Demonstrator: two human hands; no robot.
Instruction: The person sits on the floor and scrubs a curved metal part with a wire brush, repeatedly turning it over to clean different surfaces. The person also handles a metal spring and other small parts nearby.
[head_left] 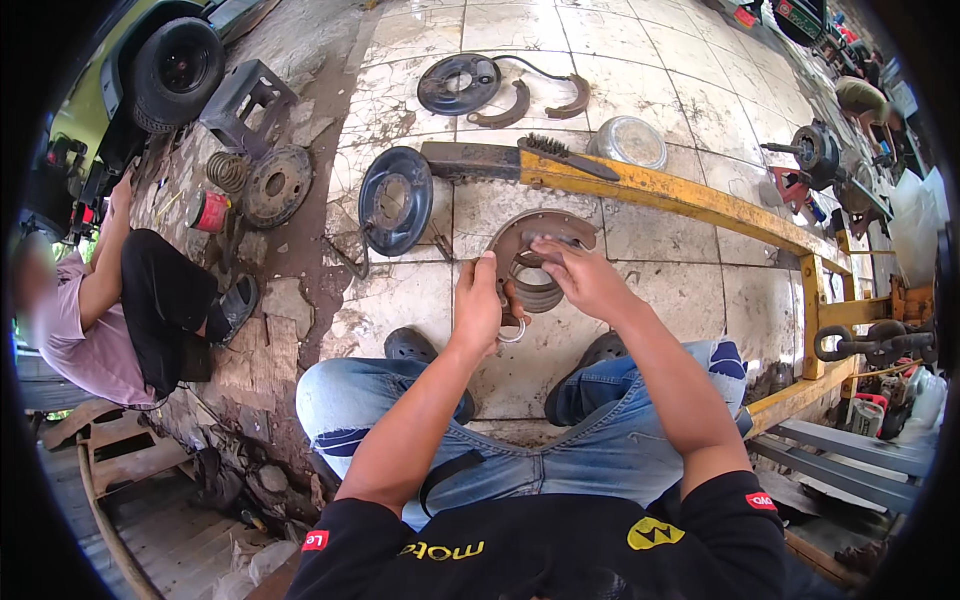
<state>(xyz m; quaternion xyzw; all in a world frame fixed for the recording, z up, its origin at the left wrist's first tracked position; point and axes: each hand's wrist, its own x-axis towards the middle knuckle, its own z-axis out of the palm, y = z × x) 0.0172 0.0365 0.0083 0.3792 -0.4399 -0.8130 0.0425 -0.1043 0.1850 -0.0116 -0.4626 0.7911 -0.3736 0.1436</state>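
A curved, rusty-brown brake shoe [518, 232] is held up above the tiled floor, between my knees. My left hand [478, 305] grips its near-left end, fingers wrapped round it. A pale ring-shaped piece [512, 331] shows under those fingers; whether it is part of the shoe I cannot tell. My right hand [585, 278] is on the shoe's inner side, its fingers bent and pressed against the metal near the far end. Anything small under those fingertips is hidden. Behind the shoe, a round ribbed metal part [540, 294] sits on the tiles, partly covered by my hands.
A yellow steel beam [680, 190] crosses beyond my hands, a wire brush [568, 155] on it. Around lie black backing plates [396, 202], more brake shoes [503, 108], a round silver cover [630, 142] and a coil spring [226, 172]. Another person [110, 310] sits at left by a vehicle.
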